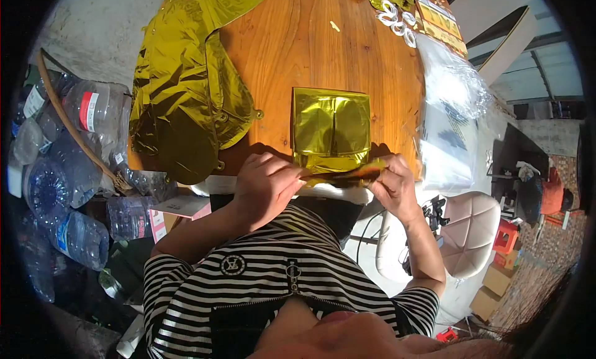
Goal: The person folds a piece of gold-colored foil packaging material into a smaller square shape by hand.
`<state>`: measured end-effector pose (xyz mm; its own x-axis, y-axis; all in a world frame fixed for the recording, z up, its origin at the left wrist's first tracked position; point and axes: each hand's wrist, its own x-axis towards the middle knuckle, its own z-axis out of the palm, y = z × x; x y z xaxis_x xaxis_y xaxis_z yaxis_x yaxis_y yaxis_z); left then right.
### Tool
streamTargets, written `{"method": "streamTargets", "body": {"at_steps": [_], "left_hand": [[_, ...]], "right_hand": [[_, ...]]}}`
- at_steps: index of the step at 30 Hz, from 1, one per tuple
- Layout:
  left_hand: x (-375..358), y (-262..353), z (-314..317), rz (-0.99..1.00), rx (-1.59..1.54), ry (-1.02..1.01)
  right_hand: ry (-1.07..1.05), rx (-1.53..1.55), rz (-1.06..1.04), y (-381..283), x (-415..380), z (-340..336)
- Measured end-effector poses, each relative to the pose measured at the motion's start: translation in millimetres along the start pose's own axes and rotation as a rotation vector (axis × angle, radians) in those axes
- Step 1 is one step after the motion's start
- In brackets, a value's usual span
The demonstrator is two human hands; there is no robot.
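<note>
A folded gold foil balloon (332, 122) lies in a square packet on the wooden table, its near end hanging toward my body. My left hand (268, 184) pinches the left corner of that near end, fingers pressed together. At the right corner, my right hand (395, 184) grips the foil between thumb and fingers. The strip between both hands is pulled taut at the table's front edge. To the left, a large unfolded gold foil balloon (180, 86) drapes over the table side.
White ribbon coils (397, 22), a printed card (441, 25) and clear plastic bags (450, 110) lie along the table's right side. Large plastic bottles (81, 166) are piled on the left. A white padded chair (469, 231) stands at right. The wooden table (279, 54) spans the front.
</note>
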<state>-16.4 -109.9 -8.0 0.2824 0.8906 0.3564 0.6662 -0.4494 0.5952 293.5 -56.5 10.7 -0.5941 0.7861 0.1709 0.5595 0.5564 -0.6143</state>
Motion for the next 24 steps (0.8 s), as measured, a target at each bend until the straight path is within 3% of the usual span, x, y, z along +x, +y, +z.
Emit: {"method": "streamTargets", "body": {"at_steps": [9, 15, 18, 24], "left_hand": [[15.3, 13.3, 5.1, -0.291, -0.069, 0.08], [11.5, 10.6, 10.5, -0.318, -0.114, 0.146], [19.6, 17.6, -2.1, -0.406, -0.172, -0.014], [19.1, 14.5, 10.6, -0.23, 0.049, 0.114]], "right_hand": [[-0.003, -0.072, 0.257, -31.2, 21.4, -0.9], [-0.062, -0.1, 0.355, -36.2, 35.4, -3.5], [-0.075, -0.048, 0.39, -31.8, 36.0, -2.2], [-0.097, -0.129, 0.455, -36.3, 42.3, -2.9]]}}
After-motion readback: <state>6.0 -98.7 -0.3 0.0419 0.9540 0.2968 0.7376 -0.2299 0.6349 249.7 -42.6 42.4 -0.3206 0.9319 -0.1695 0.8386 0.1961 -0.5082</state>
